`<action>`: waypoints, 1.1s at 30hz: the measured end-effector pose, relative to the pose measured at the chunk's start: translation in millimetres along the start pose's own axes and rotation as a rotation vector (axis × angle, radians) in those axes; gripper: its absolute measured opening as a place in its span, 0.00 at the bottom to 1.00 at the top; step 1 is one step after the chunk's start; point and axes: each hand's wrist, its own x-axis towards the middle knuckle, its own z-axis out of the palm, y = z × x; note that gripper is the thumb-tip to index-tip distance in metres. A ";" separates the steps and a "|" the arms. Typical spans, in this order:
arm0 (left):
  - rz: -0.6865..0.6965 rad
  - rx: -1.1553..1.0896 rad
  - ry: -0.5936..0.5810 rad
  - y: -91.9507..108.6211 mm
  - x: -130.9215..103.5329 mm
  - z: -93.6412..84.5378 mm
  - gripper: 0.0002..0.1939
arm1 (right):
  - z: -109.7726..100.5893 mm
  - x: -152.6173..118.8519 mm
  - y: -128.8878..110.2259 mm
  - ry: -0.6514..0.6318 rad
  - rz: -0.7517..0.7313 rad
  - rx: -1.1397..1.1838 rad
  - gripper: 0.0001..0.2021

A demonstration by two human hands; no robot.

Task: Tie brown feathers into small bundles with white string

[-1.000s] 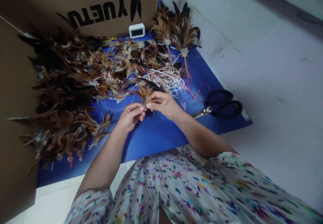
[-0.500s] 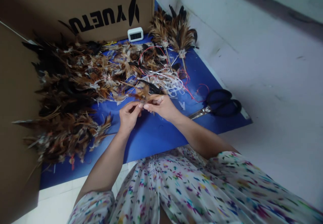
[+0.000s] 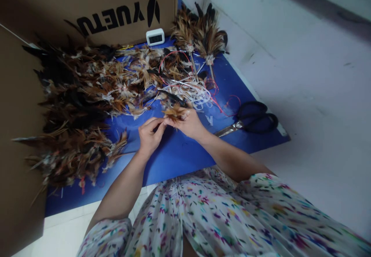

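A small bunch of brown feathers (image 3: 175,113) is held by my right hand (image 3: 189,124), whose fingers are closed round its base. My left hand (image 3: 150,133) is pinched at the same base, fingertips touching those of my right hand; what lies between its fingertips is too small to make out. Just beyond the hands are a dark feather and a tangle of white string (image 3: 199,94) with red string (image 3: 216,101). Many loose brown and black feathers (image 3: 113,75) cover the left and back of the blue table (image 3: 174,160).
Black-handled scissors (image 3: 246,123) lie at the right edge. Two feather bundles on sticks (image 3: 209,40) rest at the back right, beside a white digital clock (image 3: 155,37). Cardboard boxes (image 3: 58,2) stand behind and at the left; a pale wall (image 3: 313,94) is on the right.
The feather bunch has turned from pointing away to lying over my right hand. My left fingers have closed more and rolled over slightly.
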 end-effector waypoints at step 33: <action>-0.072 -0.215 -0.208 -15.8 2.5 1.8 0.17 | -9.6 3.8 4.0 -0.089 0.066 0.094 0.18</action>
